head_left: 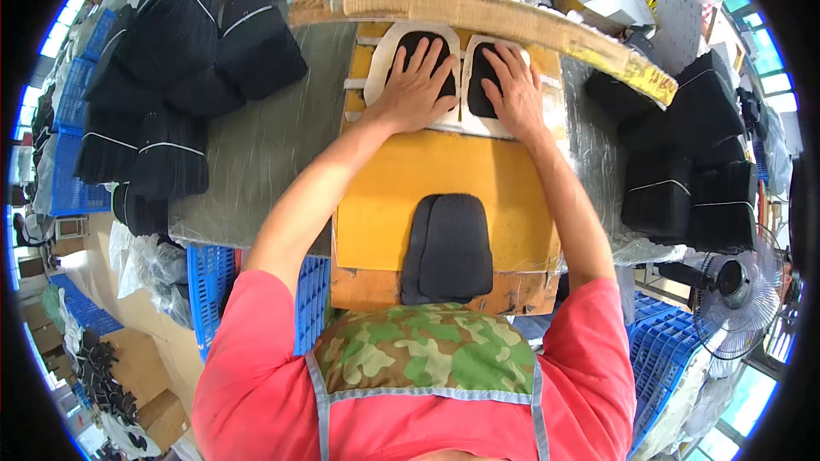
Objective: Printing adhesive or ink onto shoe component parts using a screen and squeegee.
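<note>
The left hand (416, 94) and right hand (518, 101) lie open on black pads (477, 70) at twelve o'clock. Bare yellow board (371, 205) opens toward six; a blue crate (210, 283) sits at eight, contents unclear.

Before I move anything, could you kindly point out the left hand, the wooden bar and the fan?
Left hand (413, 96): head view, on the back of the hand.
Wooden bar (480, 8): head view, on its middle stretch.
Fan (731, 279): head view, on its dark centre.

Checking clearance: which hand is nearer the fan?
Right. The right hand is forward and left of the fan; the left hand is also forward, but farther left.
</note>
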Motion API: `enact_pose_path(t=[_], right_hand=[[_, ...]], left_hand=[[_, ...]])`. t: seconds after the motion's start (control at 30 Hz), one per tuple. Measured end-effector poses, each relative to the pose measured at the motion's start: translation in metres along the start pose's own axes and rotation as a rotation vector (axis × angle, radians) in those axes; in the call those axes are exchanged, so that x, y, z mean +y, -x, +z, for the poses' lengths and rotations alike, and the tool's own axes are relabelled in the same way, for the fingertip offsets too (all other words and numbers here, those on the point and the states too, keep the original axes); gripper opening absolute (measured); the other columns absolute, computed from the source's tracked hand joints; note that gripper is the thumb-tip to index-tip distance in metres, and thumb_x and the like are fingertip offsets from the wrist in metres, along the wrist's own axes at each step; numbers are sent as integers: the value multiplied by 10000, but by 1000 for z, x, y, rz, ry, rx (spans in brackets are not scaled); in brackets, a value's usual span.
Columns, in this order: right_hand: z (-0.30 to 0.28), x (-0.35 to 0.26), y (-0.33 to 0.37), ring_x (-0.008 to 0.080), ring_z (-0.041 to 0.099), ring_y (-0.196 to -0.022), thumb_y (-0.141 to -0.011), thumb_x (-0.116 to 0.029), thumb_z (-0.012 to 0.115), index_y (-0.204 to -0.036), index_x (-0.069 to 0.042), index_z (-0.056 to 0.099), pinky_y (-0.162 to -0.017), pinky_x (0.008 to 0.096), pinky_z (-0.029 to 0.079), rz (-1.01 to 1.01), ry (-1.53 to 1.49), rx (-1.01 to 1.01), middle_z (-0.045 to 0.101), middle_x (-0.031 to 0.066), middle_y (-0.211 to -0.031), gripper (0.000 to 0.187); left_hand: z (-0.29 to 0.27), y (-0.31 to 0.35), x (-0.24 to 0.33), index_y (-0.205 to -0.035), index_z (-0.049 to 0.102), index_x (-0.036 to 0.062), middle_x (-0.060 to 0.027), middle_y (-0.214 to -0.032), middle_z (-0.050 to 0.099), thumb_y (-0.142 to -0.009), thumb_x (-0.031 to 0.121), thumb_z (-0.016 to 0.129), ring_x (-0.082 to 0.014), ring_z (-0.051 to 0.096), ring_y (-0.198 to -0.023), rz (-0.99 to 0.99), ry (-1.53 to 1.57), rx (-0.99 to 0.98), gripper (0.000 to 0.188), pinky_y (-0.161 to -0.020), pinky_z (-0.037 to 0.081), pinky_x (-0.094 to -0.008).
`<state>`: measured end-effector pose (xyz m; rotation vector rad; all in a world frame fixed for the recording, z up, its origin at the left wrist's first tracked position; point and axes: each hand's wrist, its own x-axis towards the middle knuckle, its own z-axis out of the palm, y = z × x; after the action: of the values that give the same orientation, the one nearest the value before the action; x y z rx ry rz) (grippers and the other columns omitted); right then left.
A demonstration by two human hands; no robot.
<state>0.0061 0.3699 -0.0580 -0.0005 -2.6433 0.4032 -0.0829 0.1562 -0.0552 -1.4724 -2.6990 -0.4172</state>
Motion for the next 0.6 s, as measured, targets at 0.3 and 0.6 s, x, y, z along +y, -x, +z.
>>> enact_pose_path(t=[0.3, 0.6], right_hand=[[-3, 3, 1, 330, 296, -1436, -847, -631, 606, -1437, -257, 479, -1158, 569, 195, -41, 36, -155, 385, 60, -1536, 711], [-7, -6, 1, 300, 424, -1366, -834, -471, 710, -1240, -212, 665, -1127, 505, 286, -120, -52, -26, 541, 77, -1412, 484]], left_hand=[[3, -1, 2, -1519, 293, 77, -220, -1605, 157, -946, 408, 528, -380, 105, -1494, 49, 9, 93, 702, -1181, 67, -574], [-67, 57, -54, -1410, 431, 14, -166, -1341, 554, -1032, 290, 416, -271, 527, -1241, -357, 668, 672, 468, -1052, 399, -410]])
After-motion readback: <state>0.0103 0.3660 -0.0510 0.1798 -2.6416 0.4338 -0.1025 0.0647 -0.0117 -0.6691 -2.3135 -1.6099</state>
